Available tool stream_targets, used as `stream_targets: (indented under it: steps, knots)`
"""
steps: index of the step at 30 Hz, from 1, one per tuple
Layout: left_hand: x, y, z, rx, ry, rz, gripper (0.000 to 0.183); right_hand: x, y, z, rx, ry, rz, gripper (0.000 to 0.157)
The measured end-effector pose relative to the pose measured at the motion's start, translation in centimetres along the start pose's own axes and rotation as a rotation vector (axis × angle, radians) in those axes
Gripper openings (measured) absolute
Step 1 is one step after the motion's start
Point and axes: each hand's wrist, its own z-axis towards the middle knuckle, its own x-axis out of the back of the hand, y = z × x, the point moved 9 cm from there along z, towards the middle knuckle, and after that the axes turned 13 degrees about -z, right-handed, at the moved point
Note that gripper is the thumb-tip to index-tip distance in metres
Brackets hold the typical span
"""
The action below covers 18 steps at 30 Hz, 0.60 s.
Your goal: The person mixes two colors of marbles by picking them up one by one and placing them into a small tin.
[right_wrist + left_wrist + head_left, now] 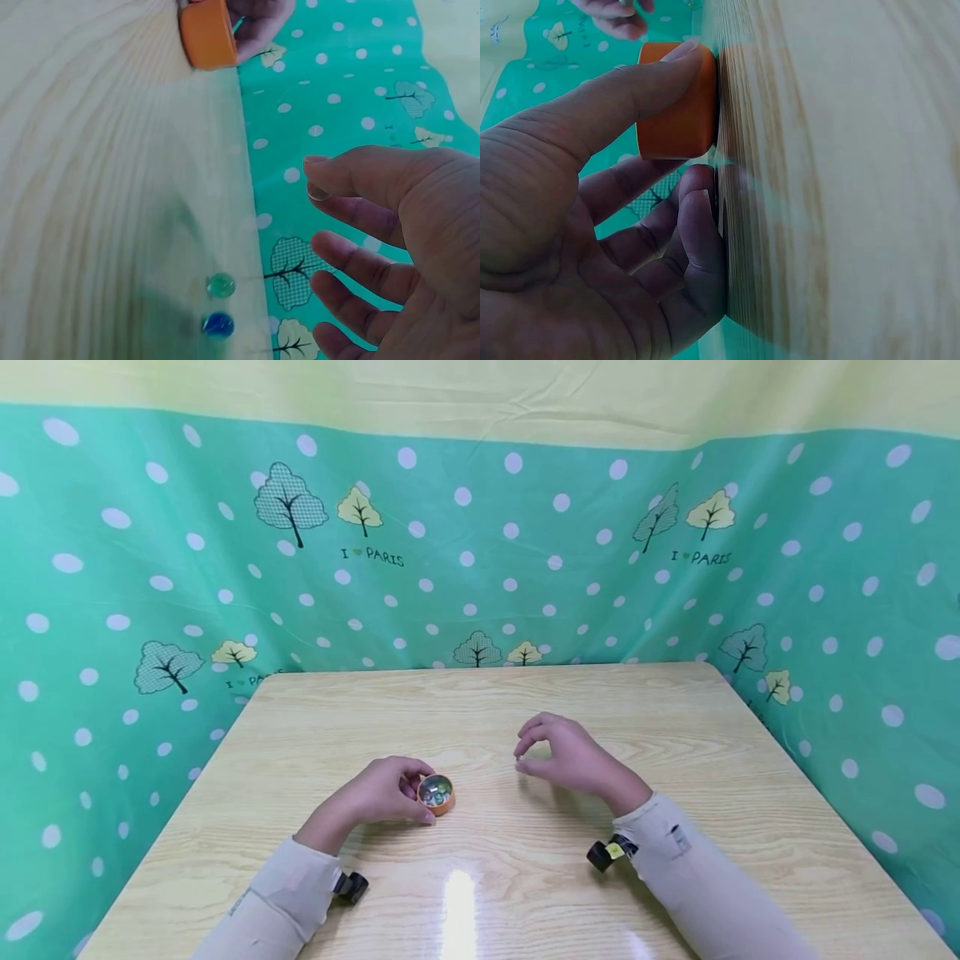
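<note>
A small round orange container (446,807) stands on the table left of the middle, with several glass marbles (436,793) inside. My left hand (386,792) grips it from the left; its thumb (656,86) lies along the orange side in the left wrist view. To the right, my right hand (564,755) is raised over the table and pinches a small clear marble (318,193) between thumb and index finger. Its other fingers are spread and bent. A green marble (221,285) and a blue marble (218,325) lie on the table near this hand, hidden in the head view.
The light wood-grain table (480,718) reflects a bright strip of light near its front. A green dotted cloth (510,552) with printed trees hangs behind the table and along both sides. Wrist cameras (600,855) are strapped over both sleeves.
</note>
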Motion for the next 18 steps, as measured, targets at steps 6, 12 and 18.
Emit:
stream_targets:
  steps: [6,12,18]
  knots:
    - [0.2,-0.1,-0.1,-0.001,0.000,0.008,0.062,-0.2,-1.4,1.0,0.026,0.007,0.023,0.009]
    - [0.3,-0.1,0.0,-0.006,0.000,0.018,0.064,-0.8,-2.6,1.8,0.031,-0.007,0.037,0.008]
    - [0.2,-0.1,0.1,-0.001,-0.001,0.016,0.061,-1.1,-4.1,2.5,0.047,-0.008,0.041,0.008]
